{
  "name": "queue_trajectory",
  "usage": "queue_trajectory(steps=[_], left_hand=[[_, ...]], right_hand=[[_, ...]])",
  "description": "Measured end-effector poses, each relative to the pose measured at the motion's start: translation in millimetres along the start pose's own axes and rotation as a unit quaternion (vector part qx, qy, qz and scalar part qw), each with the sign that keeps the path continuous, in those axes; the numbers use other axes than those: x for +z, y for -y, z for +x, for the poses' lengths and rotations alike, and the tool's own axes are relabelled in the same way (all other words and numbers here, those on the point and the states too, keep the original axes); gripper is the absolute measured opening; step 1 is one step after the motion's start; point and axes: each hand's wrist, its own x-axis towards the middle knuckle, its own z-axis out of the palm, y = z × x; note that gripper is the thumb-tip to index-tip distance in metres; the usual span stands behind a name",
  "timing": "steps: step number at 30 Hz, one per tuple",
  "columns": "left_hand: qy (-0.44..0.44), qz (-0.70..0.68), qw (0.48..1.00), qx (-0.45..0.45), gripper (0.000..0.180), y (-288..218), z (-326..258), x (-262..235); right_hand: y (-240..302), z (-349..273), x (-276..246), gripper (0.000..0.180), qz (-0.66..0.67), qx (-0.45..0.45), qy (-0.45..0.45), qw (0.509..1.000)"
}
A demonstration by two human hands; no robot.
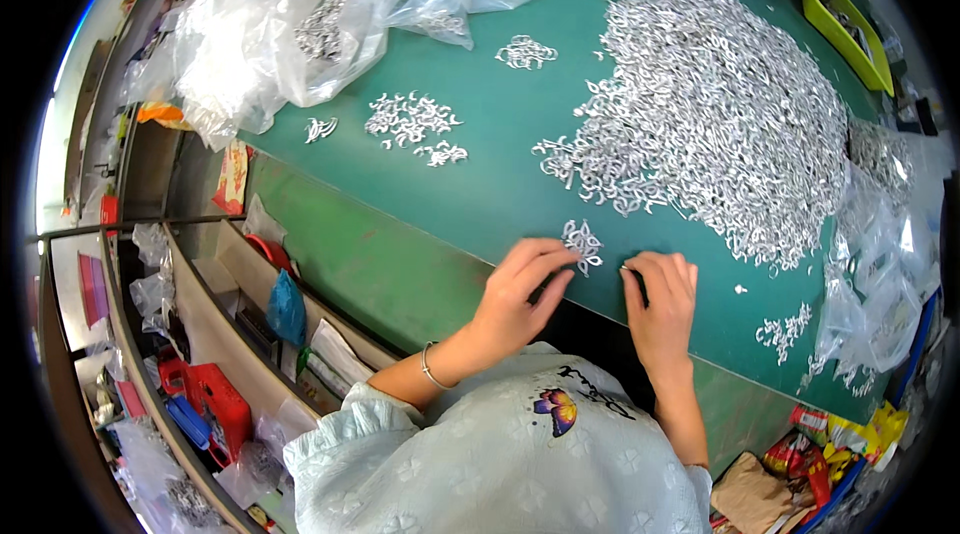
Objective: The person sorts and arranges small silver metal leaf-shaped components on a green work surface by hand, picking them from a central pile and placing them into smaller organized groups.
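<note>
Small cluster of silvery metal hooks (582, 242) lying at the near edge of the green worktop (480, 184), just beside the fingertips of both hands; probably handling as light, stiff, slick and prone to tangling, so best pinching one piece by its bend. Left hand (525, 286) curling narrow with fingers touching the cluster, right hand (662, 299) resting flat-ish beside it, holding nothing discernible. Clear plastic bags (290, 34) crowding the far-left corner, a yellow-green bin (845, 24) sitting at the far-right edge, a large heap of hooks (720, 114) spreading between.
</note>
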Motion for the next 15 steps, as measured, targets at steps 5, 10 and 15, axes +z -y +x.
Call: queue_trajectory(steps=[5, 10, 15], left_hand=[[0.122, -0.379, 0.888, -0.23, 0.024, -8, -3, -1], [0.121, -0.414, 0.87, -0.239, 0.022, 3, 5, 3], [-0.075, 0.04, 0.995, -0.057, 0.02, 28, 39, -41]], right_hand=[[21, 2, -1, 0.017, 0.157, 0.044, -0.039, 0.986], [29, 5, 4, 0.017, 0.164, 0.008, -0.026, 0.986], [16, 2, -17, 0.018, 0.135, 0.049, -0.053, 0.988]])
